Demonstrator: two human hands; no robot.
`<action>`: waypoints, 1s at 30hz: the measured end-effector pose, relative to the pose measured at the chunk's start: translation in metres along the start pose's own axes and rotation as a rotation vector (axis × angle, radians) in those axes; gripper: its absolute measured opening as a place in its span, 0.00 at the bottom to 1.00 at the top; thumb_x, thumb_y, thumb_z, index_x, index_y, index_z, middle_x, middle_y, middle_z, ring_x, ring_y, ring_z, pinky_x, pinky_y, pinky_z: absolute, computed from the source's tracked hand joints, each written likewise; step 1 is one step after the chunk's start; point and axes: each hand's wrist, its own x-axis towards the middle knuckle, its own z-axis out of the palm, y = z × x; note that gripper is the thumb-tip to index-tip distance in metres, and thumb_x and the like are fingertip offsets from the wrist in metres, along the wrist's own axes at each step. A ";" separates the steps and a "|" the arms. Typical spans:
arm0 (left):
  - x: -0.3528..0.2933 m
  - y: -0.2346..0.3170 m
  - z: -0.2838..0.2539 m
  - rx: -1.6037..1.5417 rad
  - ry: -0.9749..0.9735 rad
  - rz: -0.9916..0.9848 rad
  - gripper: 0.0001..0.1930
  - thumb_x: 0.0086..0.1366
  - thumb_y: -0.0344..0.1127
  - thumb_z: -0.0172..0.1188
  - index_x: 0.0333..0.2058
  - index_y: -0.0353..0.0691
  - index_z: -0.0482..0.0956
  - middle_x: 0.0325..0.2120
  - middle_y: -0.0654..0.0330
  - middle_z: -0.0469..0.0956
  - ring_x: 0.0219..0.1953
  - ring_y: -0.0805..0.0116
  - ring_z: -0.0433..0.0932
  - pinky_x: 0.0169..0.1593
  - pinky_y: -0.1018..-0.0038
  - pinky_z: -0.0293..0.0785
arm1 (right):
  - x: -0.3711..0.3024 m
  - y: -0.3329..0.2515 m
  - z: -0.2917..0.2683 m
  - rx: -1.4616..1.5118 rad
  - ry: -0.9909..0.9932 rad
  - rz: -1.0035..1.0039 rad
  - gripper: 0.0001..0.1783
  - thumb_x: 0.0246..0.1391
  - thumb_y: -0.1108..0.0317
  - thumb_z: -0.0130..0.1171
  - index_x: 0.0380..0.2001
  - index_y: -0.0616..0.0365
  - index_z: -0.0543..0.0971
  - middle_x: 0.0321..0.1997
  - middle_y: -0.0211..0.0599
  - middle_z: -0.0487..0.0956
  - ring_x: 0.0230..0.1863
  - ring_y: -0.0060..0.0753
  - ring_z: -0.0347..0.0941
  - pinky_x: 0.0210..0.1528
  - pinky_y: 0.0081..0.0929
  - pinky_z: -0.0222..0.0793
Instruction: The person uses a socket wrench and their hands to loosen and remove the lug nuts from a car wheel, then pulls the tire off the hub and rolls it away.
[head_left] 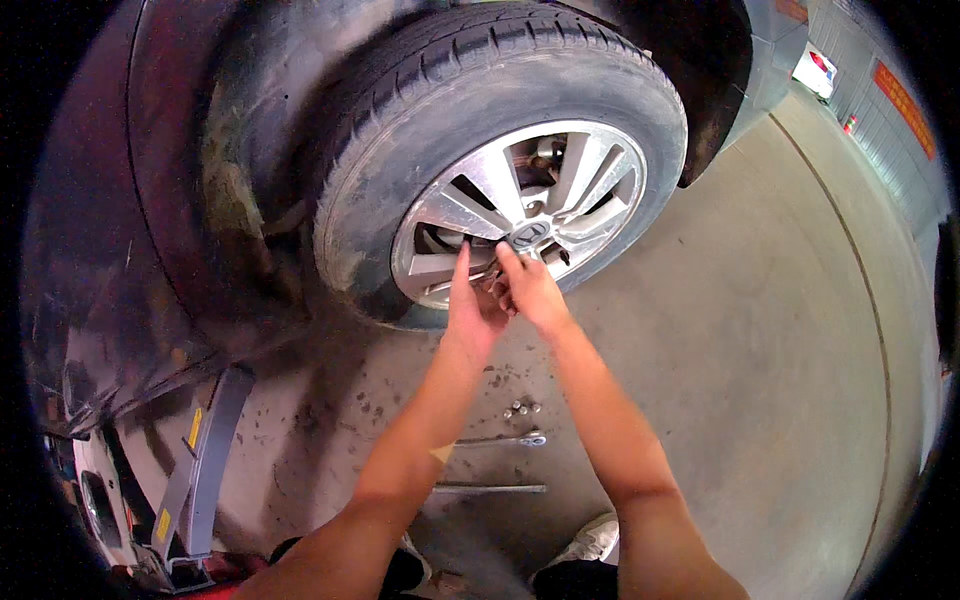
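The alloy wheel (520, 215) is silver metal with a dull satin sheen, and the tyre (430, 110) around it is matt black rubber, dusty and scuffed with chunky tread. The floor (760, 330) looks like smooth bare concrete, matt and oil-spotted, while the ratchet wrench (500, 439) and loose lug nuts (521, 408) on it are shiny bright metal. Car body (150, 200) is dark paint, pretty grimy, hardly any gloss.
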 end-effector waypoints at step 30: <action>0.009 -0.005 0.029 -0.117 0.092 -0.015 0.27 0.65 0.63 0.63 0.42 0.42 0.81 0.35 0.61 0.82 0.38 0.63 0.82 0.48 0.66 0.80 | -0.017 0.018 0.021 -0.442 0.477 -0.362 0.30 0.64 0.54 0.62 0.53 0.70 0.66 0.42 0.64 0.82 0.43 0.70 0.80 0.47 0.53 0.75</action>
